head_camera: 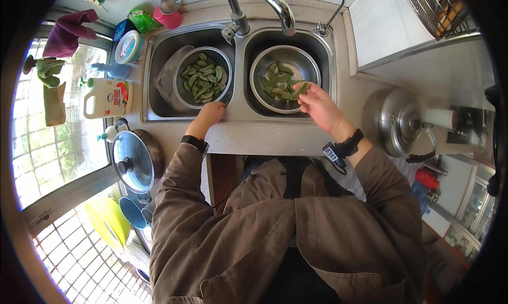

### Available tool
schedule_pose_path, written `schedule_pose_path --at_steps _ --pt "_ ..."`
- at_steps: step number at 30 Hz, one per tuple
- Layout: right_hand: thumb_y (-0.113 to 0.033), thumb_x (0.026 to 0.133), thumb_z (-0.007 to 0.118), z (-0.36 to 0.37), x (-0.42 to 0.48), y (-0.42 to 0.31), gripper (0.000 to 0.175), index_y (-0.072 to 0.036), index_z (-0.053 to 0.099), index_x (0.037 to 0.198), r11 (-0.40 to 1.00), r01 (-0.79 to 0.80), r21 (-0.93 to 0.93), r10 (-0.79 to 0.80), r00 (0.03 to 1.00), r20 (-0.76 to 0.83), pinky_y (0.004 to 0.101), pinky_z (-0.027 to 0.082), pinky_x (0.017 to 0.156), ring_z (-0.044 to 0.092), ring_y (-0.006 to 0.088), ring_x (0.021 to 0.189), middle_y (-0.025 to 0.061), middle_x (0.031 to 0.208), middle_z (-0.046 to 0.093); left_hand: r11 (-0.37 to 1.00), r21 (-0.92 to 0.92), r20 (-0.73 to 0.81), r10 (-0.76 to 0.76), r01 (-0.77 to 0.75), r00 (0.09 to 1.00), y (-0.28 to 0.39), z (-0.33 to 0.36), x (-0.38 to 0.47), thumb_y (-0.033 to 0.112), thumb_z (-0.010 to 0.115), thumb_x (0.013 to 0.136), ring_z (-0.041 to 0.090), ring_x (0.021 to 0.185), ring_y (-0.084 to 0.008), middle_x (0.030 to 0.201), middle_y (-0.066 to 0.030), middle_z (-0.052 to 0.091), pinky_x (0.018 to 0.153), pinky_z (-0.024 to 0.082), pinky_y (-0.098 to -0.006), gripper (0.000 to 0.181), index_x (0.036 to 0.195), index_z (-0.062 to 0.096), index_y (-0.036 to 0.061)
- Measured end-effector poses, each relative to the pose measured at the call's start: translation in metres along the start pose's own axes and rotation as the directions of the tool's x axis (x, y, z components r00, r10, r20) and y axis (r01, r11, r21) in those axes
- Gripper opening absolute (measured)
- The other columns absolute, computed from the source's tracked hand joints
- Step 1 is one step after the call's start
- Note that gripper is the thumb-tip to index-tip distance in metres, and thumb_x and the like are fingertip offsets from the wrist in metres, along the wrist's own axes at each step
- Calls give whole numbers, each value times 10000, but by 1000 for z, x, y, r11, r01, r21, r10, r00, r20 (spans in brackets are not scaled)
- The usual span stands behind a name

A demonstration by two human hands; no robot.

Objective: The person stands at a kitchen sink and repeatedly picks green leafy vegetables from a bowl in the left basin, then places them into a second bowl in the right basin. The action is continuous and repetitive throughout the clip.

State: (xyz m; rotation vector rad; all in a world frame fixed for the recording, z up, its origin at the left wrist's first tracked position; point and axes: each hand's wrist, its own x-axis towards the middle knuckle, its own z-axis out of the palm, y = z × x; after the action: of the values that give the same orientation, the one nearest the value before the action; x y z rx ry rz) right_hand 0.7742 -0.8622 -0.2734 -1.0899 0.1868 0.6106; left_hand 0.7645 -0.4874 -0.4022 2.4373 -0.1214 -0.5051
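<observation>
Over the front right of a steel bowl in the right sink basin, my right hand pinches a flat green bean pod between thumb and fingers. More green pods lie in the bottom of that bowl. My left hand is at the front rim of the left basin, right by a second steel bowl; its fingers are turned away and mostly hidden, so its grip does not show. A heap of green pods sits in this left bowl. Beside it lies a clear plastic bag.
A chrome faucet arches over the double sink. On the left are a white jug, a blue-lidded tub and a glass-lidded pot. A steel kettle stands on the right, below a wire basket.
</observation>
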Motion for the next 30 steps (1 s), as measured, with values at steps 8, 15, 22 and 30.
schedule_pose_path --at_steps 8,15,22,30 --pt "-105 942 552 -23 24 20 409 -5 494 1335 974 -151 -168 112 969 -221 261 502 680 563 134 930 93 1143 593 991 60 39 -125 122 991 -15 1 4 245 578 848 640 865 -387 884 -202 684 771 497 -437 256 890 707 28" --pt "-119 955 546 -19 18 27 461 43 438 1373 944 -224 -243 158 952 -264 318 532 767 581 204 1059 161 1324 526 970 82 53 -232 228 971 -72 -36 19 272 725 711 659 888 -344 927 -171 699 765 533 -409 290 883 718 39" --pt "-99 967 524 6 17 14 357 25 520 1302 924 -258 -281 174 941 -290 304 531 769 592 194 1037 143 1258 581 815 564 220 -303 132 927 -157 -63 96 259 667 776 647 970 -350 1024 -171 691 834 524 -420 256 921 749 65" --pt "-100 965 531 30 34 10 303 7 573 1245 918 -270 -292 167 928 -334 288 526 773 602 167 1015 112 1194 620 966 156 33 -213 206 976 -141 -44 115 203 683 764 637 1011 -326 1075 -148 675 849 527 -426 256 1000 729 116"
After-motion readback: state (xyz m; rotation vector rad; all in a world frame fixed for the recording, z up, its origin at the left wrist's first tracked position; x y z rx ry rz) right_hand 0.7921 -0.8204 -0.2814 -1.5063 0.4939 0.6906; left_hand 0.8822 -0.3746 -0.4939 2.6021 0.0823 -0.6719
